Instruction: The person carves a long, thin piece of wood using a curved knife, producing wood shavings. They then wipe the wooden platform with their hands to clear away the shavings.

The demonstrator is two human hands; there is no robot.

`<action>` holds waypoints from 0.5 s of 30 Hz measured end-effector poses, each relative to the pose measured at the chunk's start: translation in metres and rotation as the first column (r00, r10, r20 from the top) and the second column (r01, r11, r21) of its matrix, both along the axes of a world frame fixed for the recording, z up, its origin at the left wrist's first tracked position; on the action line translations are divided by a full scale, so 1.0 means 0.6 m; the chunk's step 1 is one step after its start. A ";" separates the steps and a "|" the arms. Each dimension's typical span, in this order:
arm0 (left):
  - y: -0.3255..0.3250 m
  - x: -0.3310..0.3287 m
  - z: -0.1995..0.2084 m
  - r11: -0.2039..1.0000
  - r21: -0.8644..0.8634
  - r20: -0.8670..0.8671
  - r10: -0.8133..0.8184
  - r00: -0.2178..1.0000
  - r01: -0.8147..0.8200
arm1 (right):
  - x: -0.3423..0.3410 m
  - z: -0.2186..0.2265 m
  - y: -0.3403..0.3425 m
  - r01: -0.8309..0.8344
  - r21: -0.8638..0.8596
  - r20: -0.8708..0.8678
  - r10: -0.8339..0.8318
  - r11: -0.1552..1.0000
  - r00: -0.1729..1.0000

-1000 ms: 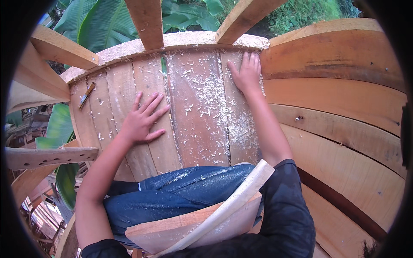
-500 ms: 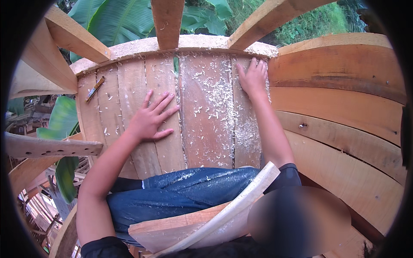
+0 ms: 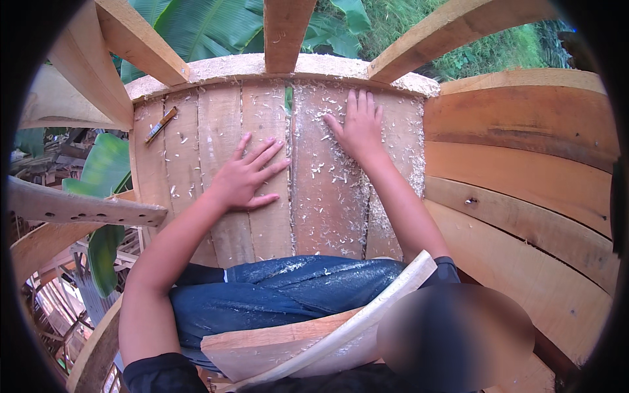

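Observation:
My left hand (image 3: 247,178) rests open on the plank floor (image 3: 226,137), its fingers spread and nothing held. Farther up and to the right, my right hand (image 3: 359,130) lies with its fingers stretched out on the boards, thumb apart. Around and below it are scattered pale wood shavings (image 3: 327,171), thickest along the seams and the right side. Whether any shavings are under the palm is hidden. At the far left of the planks lies a small slim brown object (image 3: 161,125) with a pale label-like part; its kind is unclear.
A curved beam (image 3: 229,67) with upright timbers (image 3: 283,33) bounds the far side. Curved plank walls (image 3: 517,164) rise on the right. A beam with holes (image 3: 92,211) juts in from the left. A curved timber piece (image 3: 341,331) lies across my lap.
My right hand has moved left across the boards, from beside the right wall toward the middle. The left hand stays on the same plank. The whole view has shifted slightly.

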State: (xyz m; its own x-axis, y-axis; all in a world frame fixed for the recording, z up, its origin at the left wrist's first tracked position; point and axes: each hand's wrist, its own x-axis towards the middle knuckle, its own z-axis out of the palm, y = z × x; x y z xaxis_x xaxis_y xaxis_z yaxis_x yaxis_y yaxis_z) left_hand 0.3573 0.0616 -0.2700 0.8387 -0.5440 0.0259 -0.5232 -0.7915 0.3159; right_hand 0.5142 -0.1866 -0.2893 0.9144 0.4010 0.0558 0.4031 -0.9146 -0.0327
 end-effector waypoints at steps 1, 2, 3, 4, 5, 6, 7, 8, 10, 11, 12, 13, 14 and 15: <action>0.000 0.000 -0.002 1.000 0.000 0.003 -0.003 1.000 0.003 | -0.001 -0.004 0.005 -0.067 0.016 -0.011 0.067 0.998 0.998; 0.000 0.000 -0.002 1.000 0.003 0.007 -0.003 1.000 0.003 | -0.007 0.000 0.021 -0.136 0.035 -0.021 0.136 0.990 0.990; 0.002 0.000 -0.002 1.000 0.003 0.008 -0.001 1.000 0.001 | -0.015 0.006 0.038 -0.204 0.057 -0.031 0.206 0.977 0.978; 0.003 0.000 0.000 1.000 0.003 0.008 0.000 1.000 0.000 | -0.022 0.013 0.052 -0.275 0.096 -0.078 0.283 0.957 0.956; 0.004 -0.001 -0.001 1.000 0.001 0.006 -0.002 1.000 0.002 | -0.032 0.022 0.065 -0.338 0.137 -0.125 0.355 0.931 0.927; 0.004 -0.001 -0.003 1.000 0.001 0.007 -0.003 1.000 0.003 | -0.040 0.028 0.073 -0.396 0.181 -0.169 0.425 0.900 0.889; 0.005 -0.001 -0.006 1.000 0.002 0.009 -0.004 1.000 0.004 | -0.044 0.028 0.077 -0.401 0.214 -0.142 0.435 0.891 0.889; 0.006 -0.002 -0.006 1.000 0.005 0.013 -0.001 1.000 0.001 | -0.041 0.031 0.080 -0.360 0.193 -0.086 0.382 0.913 0.920; 0.006 -0.005 -0.006 1.000 0.010 0.007 0.001 1.000 -0.001 | -0.026 0.034 0.078 -0.271 0.160 0.029 0.270 0.949 0.962; 0.005 -0.003 -0.005 1.000 0.010 0.008 -0.004 1.000 0.004 | -0.010 0.032 0.073 -0.218 0.169 -0.012 0.223 0.961 0.975; 0.004 -0.002 -0.006 1.000 -0.004 0.021 -0.009 1.000 0.009 | -0.010 0.027 0.072 -0.255 0.141 -0.019 0.261 0.956 0.965; 0.003 -0.001 -0.007 1.000 -0.018 0.035 -0.015 0.999 0.016 | -0.010 0.022 0.069 -0.292 0.114 -0.026 0.297 0.950 0.955; 0.006 0.001 -0.009 0.999 -0.027 0.049 -0.018 0.999 0.020 | -0.012 0.021 0.073 -0.331 0.091 -0.032 0.335 0.939 0.942; 0.009 0.002 -0.015 0.996 -0.074 0.086 0.054 0.995 -0.047 | -0.031 0.018 0.078 -0.346 0.016 0.009 0.345 0.938 0.938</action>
State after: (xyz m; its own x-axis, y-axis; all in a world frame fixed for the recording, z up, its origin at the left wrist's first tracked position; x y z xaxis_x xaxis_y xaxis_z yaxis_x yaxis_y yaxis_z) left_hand 0.3587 0.0669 -0.2791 0.8578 -0.4951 0.1381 -0.5113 -0.7946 0.3274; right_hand 0.4953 -0.1400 -0.2785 0.7193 0.6911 0.0702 0.6944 -0.7182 -0.0438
